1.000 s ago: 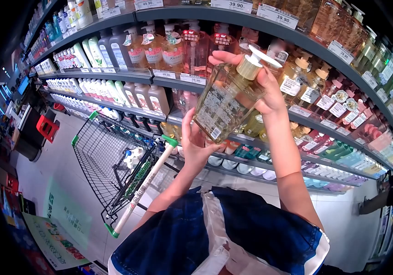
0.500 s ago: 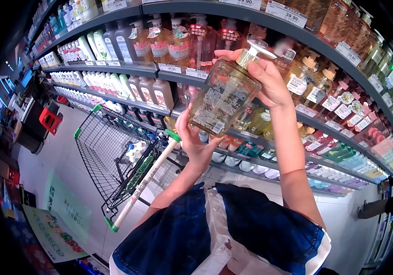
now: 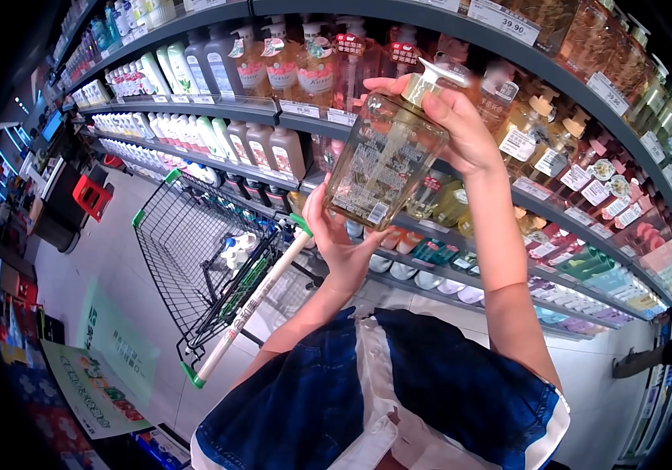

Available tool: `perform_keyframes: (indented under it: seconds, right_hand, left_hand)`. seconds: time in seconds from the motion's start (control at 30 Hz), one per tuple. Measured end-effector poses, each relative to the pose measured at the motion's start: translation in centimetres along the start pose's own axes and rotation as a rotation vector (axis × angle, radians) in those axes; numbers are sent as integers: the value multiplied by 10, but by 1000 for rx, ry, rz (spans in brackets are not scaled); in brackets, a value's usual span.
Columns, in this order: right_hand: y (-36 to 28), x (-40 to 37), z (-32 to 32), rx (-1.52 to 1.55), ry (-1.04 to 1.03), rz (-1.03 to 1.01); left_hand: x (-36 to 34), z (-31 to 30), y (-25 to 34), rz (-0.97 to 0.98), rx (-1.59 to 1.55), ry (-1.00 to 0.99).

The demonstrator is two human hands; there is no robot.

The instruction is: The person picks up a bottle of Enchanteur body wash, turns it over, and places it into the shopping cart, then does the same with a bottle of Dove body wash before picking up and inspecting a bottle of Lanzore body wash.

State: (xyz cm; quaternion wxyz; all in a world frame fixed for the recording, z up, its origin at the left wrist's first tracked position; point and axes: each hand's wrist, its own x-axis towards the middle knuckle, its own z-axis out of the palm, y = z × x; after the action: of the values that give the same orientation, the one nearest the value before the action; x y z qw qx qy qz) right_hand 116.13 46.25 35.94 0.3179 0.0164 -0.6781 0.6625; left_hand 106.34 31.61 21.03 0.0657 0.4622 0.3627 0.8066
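Note:
A clear, amber-tinted pump bottle (image 3: 387, 160) is held up in front of the shelves, tilted, with its printed text and barcode facing me. My right hand (image 3: 461, 125) grips it around the gold collar just below the white pump head (image 3: 444, 72). Under the lower left corner, my left hand (image 3: 344, 239) supports the base, its thumb and fingers closed around the bottom edge. Behind the bottle stand rows of other pump bottles, among them amber ones (image 3: 316, 74) with pink labels and pale yellow ones (image 3: 517, 141) with white labels.
A black wire shopping cart (image 3: 195, 258) with a green-ended white handle (image 3: 254, 305) stands to my left, with white items (image 3: 238, 249) in it. Curved shelves (image 3: 398, 133) with price tags span the front. A red stool (image 3: 91, 196) is at far left; someone's leg (image 3: 637, 363) shows at right.
The view has shifted slightly, so the shelves and cart sit a little differently in frame. Both hands keep the same hold on the bottle.

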Motion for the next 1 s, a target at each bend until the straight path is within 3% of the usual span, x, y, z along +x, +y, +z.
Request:
perform_keyframes:
  seconds: [0.33,0.57,1.0]
  right_hand:
    - [15,8,-7,237,56,17]
    - [21,10,-11,279,17,12]
    - [19,7,-16,165,63,20]
  left_hand:
    - [-2,1,13,139,187,6]
    - [-4,4,9,142,117,29]
    - [-6,3,5,108,109,-27]
